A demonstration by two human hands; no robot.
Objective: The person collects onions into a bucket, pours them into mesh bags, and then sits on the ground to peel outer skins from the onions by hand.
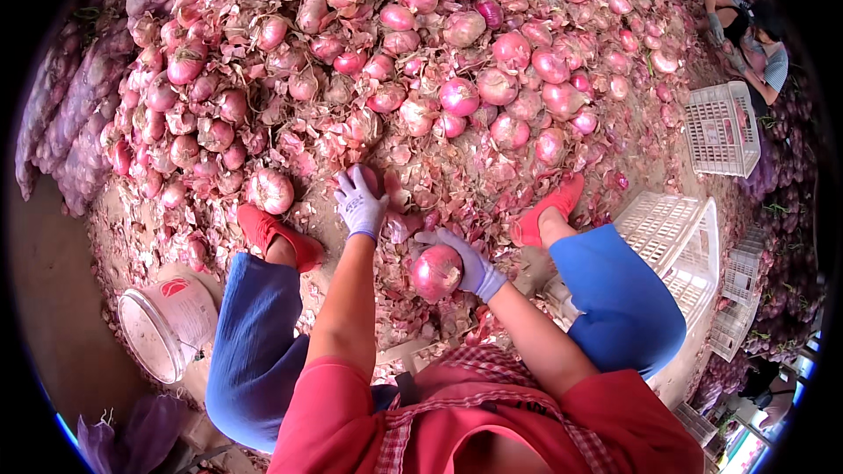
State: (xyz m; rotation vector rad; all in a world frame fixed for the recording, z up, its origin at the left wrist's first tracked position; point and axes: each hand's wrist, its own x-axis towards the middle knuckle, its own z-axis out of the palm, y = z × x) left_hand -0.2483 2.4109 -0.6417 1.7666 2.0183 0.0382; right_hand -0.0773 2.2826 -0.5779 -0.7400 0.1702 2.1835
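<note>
A large red onion (436, 274) rests in my right hand (474, 268), which wears a pale lavender glove and curls round its far and right sides. My left hand (361, 204), gloved alike, reaches farther forward with its fingers spread over a smaller, darker red onion (370, 179). That onion sits between the thumb and fingers, partly covered by them. Loose onion skins (408, 307) lie under both hands. Just left of my left hand is another big onion (271, 190) on the ground.
A wide heap of red onions (459, 96) spreads ahead. Filled mesh sacks (88, 114) stand at left, above a white bucket (167, 325). Plastic crates (672, 233) (722, 130) stand on the right, where another person (755, 48) sits farther off. My feet in red socks flank the work spot.
</note>
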